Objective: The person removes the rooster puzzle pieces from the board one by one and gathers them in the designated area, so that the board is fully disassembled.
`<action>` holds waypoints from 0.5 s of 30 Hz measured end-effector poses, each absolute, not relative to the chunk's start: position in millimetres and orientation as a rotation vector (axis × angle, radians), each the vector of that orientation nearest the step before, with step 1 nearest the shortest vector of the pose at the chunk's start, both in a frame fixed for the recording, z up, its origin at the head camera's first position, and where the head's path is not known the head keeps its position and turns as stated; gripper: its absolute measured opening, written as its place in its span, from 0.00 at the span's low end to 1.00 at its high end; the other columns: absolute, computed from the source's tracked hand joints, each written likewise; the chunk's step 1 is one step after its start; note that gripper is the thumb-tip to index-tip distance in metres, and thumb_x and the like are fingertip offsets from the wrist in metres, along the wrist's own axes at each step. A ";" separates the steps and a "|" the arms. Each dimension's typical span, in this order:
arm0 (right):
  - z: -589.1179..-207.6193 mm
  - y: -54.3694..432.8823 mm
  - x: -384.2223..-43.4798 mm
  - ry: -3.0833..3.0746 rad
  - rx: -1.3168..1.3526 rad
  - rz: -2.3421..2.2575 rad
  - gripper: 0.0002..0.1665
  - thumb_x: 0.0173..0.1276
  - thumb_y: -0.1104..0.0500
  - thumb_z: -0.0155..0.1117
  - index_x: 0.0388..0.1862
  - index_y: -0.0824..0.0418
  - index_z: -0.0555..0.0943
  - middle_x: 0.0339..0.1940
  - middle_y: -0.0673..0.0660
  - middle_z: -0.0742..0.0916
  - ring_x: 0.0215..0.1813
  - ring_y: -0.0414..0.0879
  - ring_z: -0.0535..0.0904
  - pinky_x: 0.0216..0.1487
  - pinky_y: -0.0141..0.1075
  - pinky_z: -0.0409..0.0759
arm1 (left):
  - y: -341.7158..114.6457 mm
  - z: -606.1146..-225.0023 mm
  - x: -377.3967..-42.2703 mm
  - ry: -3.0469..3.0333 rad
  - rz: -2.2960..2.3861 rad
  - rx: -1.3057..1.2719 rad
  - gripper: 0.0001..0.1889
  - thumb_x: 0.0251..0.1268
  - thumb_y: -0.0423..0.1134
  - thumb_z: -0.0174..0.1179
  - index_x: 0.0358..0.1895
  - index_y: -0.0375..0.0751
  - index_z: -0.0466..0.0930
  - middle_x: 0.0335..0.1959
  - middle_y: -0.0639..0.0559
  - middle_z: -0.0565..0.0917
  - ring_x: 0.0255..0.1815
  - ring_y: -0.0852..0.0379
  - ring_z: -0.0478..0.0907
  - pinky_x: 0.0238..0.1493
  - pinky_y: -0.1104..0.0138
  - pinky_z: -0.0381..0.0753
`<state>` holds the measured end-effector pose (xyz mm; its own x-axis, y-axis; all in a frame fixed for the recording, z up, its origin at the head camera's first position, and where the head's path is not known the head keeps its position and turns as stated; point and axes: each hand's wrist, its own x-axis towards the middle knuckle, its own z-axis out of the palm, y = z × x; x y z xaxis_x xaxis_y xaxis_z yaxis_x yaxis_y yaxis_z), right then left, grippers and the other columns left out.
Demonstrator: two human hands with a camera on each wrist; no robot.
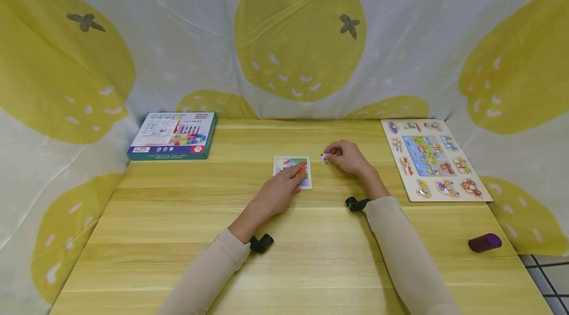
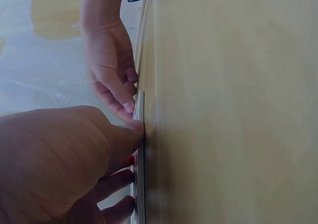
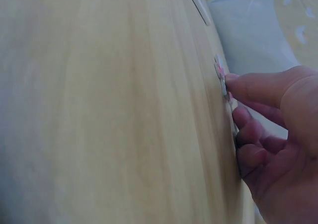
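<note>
A small square jigsaw puzzle in a pale frame [image 1: 309, 172] lies on the wooden table, its picture red, green and blue. My left hand [image 1: 276, 191] rests on it with fingers spread over the picture. In the left wrist view the thumb touches the edge of the puzzle frame [image 2: 141, 179]. Just right of the frame, my right hand [image 1: 349, 158] pinches a small jigsaw piece [image 1: 324, 158] with blue and red on it. The right wrist view shows this jigsaw piece [image 3: 221, 74] between thumb and fingers, close to the tabletop. The left hand covers part of the puzzle picture.
At the back left lies a green and white box [image 1: 171, 136] with bead toys printed on it. A wooden vehicle puzzle board [image 1: 402, 189] lies at the right. A purple cylinder [image 1: 484, 243] is near the right edge. A lemon-print cloth [image 1: 186, 58] hangs behind the table.
</note>
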<state>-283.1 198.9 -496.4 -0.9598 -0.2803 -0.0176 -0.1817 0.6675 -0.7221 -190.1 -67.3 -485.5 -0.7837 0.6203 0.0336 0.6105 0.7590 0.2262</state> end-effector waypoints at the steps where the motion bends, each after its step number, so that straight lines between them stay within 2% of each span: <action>1: -496.2 198.5 -282.5 2.752 -0.383 -1.171 0.10 0.72 0.62 0.65 0.49 0.62 0.88 0.43 0.59 0.85 0.40 0.49 0.76 0.45 0.39 0.75 | -66.9 -485.5 -190.0 2.907 0.355 1.016 0.25 0.80 0.39 0.55 0.75 0.42 0.71 0.80 0.42 0.66 0.79 0.43 0.66 0.78 0.54 0.67; 9: -495.3 199.5 -279.3 2.739 -0.346 -1.200 0.13 0.75 0.58 0.64 0.53 0.61 0.85 0.42 0.58 0.85 0.39 0.49 0.76 0.43 0.39 0.75 | -63.7 -483.8 -188.8 2.901 0.356 1.005 0.25 0.80 0.38 0.55 0.76 0.41 0.70 0.80 0.41 0.66 0.79 0.44 0.66 0.78 0.54 0.67; 15: -493.4 198.6 -276.0 2.740 -0.343 -1.229 0.15 0.77 0.54 0.64 0.56 0.59 0.84 0.45 0.58 0.87 0.44 0.51 0.80 0.47 0.40 0.77 | -62.2 -483.0 -188.0 2.887 0.367 0.978 0.25 0.80 0.37 0.53 0.76 0.40 0.69 0.80 0.42 0.65 0.80 0.43 0.64 0.78 0.52 0.67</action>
